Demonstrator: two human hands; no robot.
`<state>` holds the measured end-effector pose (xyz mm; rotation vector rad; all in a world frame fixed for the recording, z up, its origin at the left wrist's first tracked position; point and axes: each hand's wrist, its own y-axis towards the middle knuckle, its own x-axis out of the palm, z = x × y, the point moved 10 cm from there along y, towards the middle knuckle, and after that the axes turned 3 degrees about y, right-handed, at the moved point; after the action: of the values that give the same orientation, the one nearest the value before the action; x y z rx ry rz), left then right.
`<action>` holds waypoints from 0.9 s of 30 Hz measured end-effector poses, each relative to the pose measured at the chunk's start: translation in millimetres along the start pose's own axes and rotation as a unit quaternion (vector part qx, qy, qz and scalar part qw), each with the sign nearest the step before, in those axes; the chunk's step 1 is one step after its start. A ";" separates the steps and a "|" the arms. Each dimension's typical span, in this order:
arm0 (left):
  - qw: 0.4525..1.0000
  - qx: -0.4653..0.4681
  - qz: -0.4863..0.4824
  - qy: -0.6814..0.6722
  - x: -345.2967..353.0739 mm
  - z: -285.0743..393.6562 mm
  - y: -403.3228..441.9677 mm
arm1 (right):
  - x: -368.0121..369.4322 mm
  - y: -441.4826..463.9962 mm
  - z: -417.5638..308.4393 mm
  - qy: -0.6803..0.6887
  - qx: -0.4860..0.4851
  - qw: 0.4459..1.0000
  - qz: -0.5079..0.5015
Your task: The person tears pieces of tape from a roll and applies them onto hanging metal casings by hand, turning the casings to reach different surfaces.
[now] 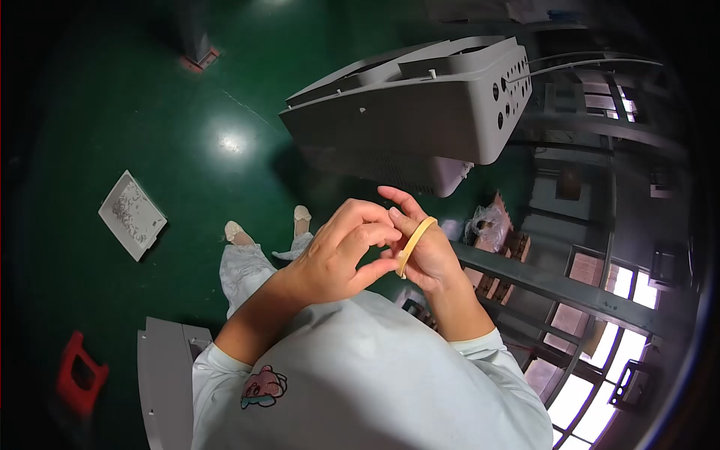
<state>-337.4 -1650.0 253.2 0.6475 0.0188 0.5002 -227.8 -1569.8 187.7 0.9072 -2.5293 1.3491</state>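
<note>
My left hand comes in from the left with its back toward me. Its fingers are curled, and their tips meet the thumb side of my right hand. The left thumb tip reaches the lower part of a narrow yellow ring, which looks like a thin roll of tape. This ring sits around the fingers of my right hand, across its palm. One right finger sticks out past the ring, while the right thumb bends toward the left fingertips. Anything small between the fingertips is too hidden to make out.
A large grey plastic housing with round holes stands just beyond my hands. On the green floor lies a white tray of small parts. Lower left are a grey panel and a red object. Plastic-wrapped goods sit right.
</note>
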 end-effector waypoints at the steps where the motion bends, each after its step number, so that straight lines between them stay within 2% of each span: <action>1: 1.000 -0.009 0.018 0.014 3.9 -2.1 2.2 | -1.3 0.4 -7.7 -0.020 -0.006 0.999 -0.028; 2: 0.999 -0.002 0.005 0.046 12.0 -0.4 6.6 | -4.0 -1.9 -14.0 -0.049 0.008 0.999 -0.007; 5: 0.992 0.019 -0.034 0.120 43.8 4.6 20.0 | -19.5 -2.3 -28.6 -0.074 0.012 0.996 -0.040; 6: 0.985 0.030 -0.066 0.153 58.2 3.5 21.5 | -29.2 1.3 -32.2 -0.060 -0.002 0.998 0.014; 7: 0.983 0.014 -0.074 0.170 67.9 1.0 24.7 | -35.4 2.1 -39.2 -0.062 -0.003 0.998 0.005; 9: 0.973 0.062 -0.070 0.210 89.4 -1.9 23.0 | -46.4 2.1 -47.4 -0.087 0.016 0.995 -0.037; 10: 0.974 0.059 -0.051 0.215 96.8 -3.3 27.6 | -49.4 0.9 -52.2 -0.080 0.020 0.996 -0.040; 11: 0.971 0.040 -0.073 0.224 106.7 -9.9 28.5 | -59.4 3.7 -52.1 -0.082 0.021 0.995 -0.045; 14: 0.984 0.015 0.031 0.176 116.3 -27.7 28.8 | -74.5 9.9 -52.2 -0.038 0.017 0.998 -0.051; 15: 0.981 -0.009 0.090 0.169 108.2 -38.2 26.8 | -79.5 11.1 -53.7 -0.126 -0.024 0.990 -0.067; 16: 0.958 -0.019 0.185 0.216 82.3 -45.5 27.0 | -74.7 -1.4 -45.1 -0.208 0.001 0.972 -0.109; 17: 0.932 -0.133 0.283 0.182 51.6 -66.9 18.1 | -70.7 -11.2 -37.1 -0.290 0.026 0.945 -0.148; 18: 0.908 -0.188 0.353 0.121 27.5 -90.7 6.5 | -71.4 -9.8 -80.4 -0.413 -0.192 0.879 -0.139; 19: 0.908 -0.220 0.341 0.103 19.9 -101.2 4.0 | -80.3 -16.7 -148.2 -0.498 -0.439 0.746 -0.050; 20: 0.914 -0.239 0.323 0.061 22.0 -110.1 1.7 | -66.0 -38.2 -204.8 -0.594 -0.613 0.521 0.025; 21: 0.917 -0.258 0.303 0.018 28.1 -122.8 -2.6 | -66.0 -31.8 -252.6 -0.633 -0.648 0.417 0.074; 23: 0.919 -0.258 0.293 -0.045 36.7 -142.6 -11.7 | -45.3 -4.0 -291.1 -0.738 -0.615 0.270 0.057; 24: 0.914 -0.282 0.288 -0.054 39.2 -151.6 -17.7 | -38.2 17.2 -298.2 -0.776 -0.577 0.254 0.022; 27: 0.905 -0.288 0.292 -0.111 45.4 -168.4 -27.3 | -24.5 46.9 -311.1 -0.780 -0.585 0.209 -0.074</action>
<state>-314.0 -1551.6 108.5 0.1052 -0.5372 0.9593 -283.2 -1292.9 328.7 -1.0851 1.1644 1.5887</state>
